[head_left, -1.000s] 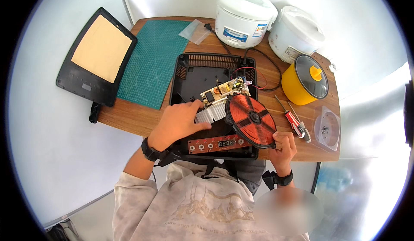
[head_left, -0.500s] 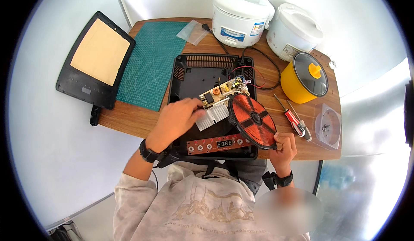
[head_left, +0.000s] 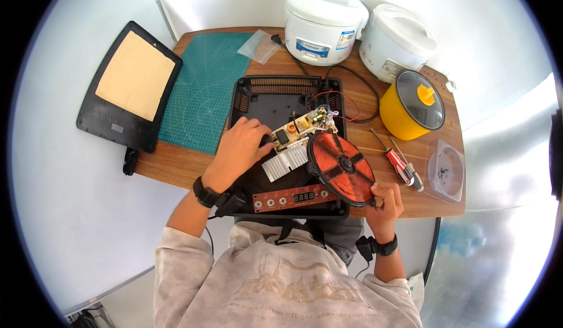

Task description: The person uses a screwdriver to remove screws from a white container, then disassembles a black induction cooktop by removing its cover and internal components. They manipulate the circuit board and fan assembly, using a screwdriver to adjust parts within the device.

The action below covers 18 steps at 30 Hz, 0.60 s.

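My right hand (head_left: 384, 202) grips the lower right rim of a round copper induction coil (head_left: 358, 178), tilted over the right side of an open black cooker base (head_left: 252, 102). My left hand (head_left: 243, 146) is at the left end of a circuit board (head_left: 302, 127), its fingers curled round a dark spot there; what they pinch is hidden. A silver finned heat sink (head_left: 285, 162) lies along the board's lower side. Below it, a reddish control board (head_left: 281, 199) with a small display lies across the front of the base.
The cooker's black top panel (head_left: 97, 117) leans at the left, beside a green cutting mat (head_left: 202, 87). Behind stand two white rice cookers (head_left: 322, 23) and a yellow lidded pot (head_left: 404, 114). Red-handled screwdrivers (head_left: 402, 166) and a clear tray of screws (head_left: 444, 172) lie at right.
My left hand has shifted slightly left and up, its fingers curling more at the board's end. The board, heat sink and coil have moved slightly left and down. My right hand keeps its grip.
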### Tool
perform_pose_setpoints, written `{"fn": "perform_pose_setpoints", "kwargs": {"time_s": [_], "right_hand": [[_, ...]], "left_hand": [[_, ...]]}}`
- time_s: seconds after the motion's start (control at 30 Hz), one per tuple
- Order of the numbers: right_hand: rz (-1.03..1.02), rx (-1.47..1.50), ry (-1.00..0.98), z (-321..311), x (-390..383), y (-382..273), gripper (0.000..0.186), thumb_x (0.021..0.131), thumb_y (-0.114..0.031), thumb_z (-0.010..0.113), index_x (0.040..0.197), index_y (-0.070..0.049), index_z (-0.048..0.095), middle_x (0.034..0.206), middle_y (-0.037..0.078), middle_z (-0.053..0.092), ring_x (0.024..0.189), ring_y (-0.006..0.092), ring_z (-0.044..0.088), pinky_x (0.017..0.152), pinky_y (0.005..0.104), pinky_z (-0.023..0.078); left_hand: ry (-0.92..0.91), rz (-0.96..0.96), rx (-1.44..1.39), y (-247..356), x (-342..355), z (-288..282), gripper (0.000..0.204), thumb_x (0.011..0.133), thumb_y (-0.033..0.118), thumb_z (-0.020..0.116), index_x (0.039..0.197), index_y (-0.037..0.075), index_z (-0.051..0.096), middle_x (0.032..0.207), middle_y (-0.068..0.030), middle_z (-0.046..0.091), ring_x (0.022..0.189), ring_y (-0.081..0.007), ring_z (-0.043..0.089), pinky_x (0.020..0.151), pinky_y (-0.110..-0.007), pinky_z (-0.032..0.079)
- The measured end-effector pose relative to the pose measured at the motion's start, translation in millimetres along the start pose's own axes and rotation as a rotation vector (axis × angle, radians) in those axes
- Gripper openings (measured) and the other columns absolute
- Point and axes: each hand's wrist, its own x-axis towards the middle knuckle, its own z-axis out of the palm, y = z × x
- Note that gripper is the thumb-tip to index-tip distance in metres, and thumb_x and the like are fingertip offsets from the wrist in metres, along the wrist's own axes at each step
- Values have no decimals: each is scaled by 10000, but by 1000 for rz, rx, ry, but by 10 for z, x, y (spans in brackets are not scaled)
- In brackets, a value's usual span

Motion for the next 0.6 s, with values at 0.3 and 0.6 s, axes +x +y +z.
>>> {"fn": "perform_pose_setpoints", "kwargs": {"time_s": [0.3, 0.6], "right_hand": [[39, 63, 2, -57, -18, 41, 294, 675, 205, 666, 906, 33, 609, 920, 149, 640, 825, 246, 652, 715, 297, 538], [14, 26, -6, -72, 45, -34, 323, 666, 226, 610, 925, 33, 611, 897, 132, 611, 795, 206, 621, 673, 267, 523]], "left_hand": [[-71, 88, -91, -23, 152, -212, 167, 824, 201, 788, 944, 102, 726, 856, -82, 656, 761, -299, 691, 700, -410, 560], [-50, 199, -162, -218, 526, -400, 185, 808, 130, 784, 939, 45, 685, 940, -105, 686, 801, -304, 675, 722, -400, 552]]}}
